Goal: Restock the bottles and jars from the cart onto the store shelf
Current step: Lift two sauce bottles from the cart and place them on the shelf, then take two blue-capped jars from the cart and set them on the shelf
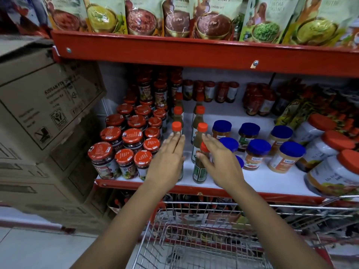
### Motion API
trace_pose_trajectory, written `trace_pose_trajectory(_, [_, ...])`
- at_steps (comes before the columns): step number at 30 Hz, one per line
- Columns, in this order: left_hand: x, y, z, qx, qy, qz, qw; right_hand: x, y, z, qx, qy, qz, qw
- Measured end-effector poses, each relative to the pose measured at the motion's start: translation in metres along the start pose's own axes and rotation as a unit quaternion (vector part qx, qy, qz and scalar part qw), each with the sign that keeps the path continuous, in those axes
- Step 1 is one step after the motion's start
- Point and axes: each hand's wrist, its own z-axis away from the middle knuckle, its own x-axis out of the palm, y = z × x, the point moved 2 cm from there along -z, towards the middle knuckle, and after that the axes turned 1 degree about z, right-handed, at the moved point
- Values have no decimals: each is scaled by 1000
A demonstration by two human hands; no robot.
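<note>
Two rows of green sauce bottles with red caps stand on the white store shelf [272, 181]. My right hand [221, 164] wraps the front bottle of the right row [199, 171], thumb on its left side and fingers behind it. My left hand [167, 162] lies flat with straight fingers against the front of the left row. It hides a bottle of which only a sliver shows, and its fingertips reach a red-capped bottle [176, 127]. The wire cart [194, 228] stands below my arms, with a few packets visible through its mesh.
Red-lidded jam jars [128, 140] crowd the shelf's left. Blue-lidded jars [258, 152] and large red-lidded tubs [334, 171] stand on the right. Stacked cardboard boxes [48, 113] rise at the left. A red shelf edge [194, 53] with chutney pouches [139, 16] hangs overhead.
</note>
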Motion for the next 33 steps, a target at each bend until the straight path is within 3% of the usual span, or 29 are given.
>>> trace_pose_trajectory(4, [16,12,27,-7,66,-14,998,16,12,44,-27,44,63,997])
trace_pose_trajectory(7, [48,24,64,1,53,-7,999,35,34,91,-22,24,113,993])
trace_pose_trajectory(17, [209,70,195,32,-209,-34,977,114,130,250,86,-164,155,970])
trace_pose_trajectory(21, [251,87,231,29,-321,-9,946,142,165,301,129,-270,157,941])
trace_pose_trajectory(26, [284,101,258,23,-458,-42,888,166,202,338,143,-323,166,921])
trace_pose_trajectory(33, [309,97,250,-16,-509,-92,856,174,220,341,193,-360,124,904])
